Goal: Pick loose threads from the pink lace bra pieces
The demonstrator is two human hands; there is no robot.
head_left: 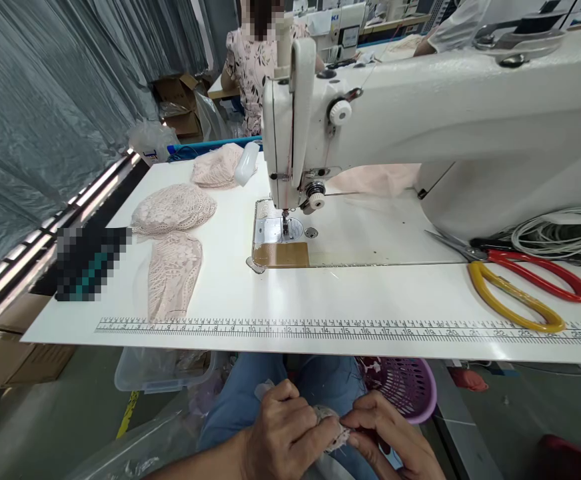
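Note:
Below the table's front edge, over my lap, my left hand [283, 430] and my right hand [393, 437] pinch a small piece of pale pink lace [331, 427] between their fingertips. Both hands close on it from either side. On the white table [320, 293] above stands a white sewing machine [420, 127] with its needle and presser foot [285, 223] over the metal plate. Lace pieces [173, 253] lie stacked at the table's left.
Scissors with red and yellow handles [520, 283] lie at the right beside coiled white cable [565, 233]. A printed ruler [320, 329] runs along the table's front. A purple basket [405, 387] and a clear bin [163, 370] sit under the table. Another person sits at the back.

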